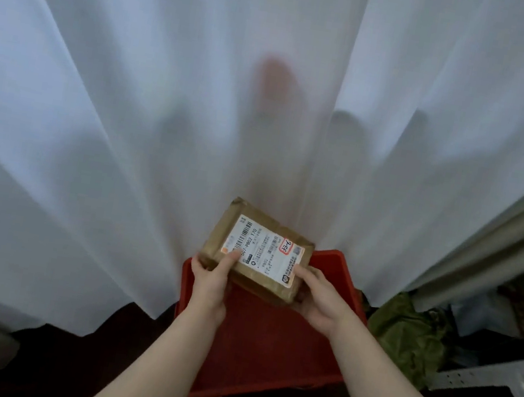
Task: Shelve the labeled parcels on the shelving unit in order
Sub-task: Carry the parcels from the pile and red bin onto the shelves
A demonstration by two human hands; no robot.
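Both hands, left hand (211, 284) and right hand (320, 298), fingers curled round a taped cardboard parcel (257, 251) held above a red plastic crate (338, 272), apparently reading its shipping label (262, 250) before carrying it to the metal shelving (479, 377) at right.

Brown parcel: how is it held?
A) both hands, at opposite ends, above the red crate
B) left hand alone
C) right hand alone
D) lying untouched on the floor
A: the left hand and right hand grip opposite ends of the brown parcel over the red crate.
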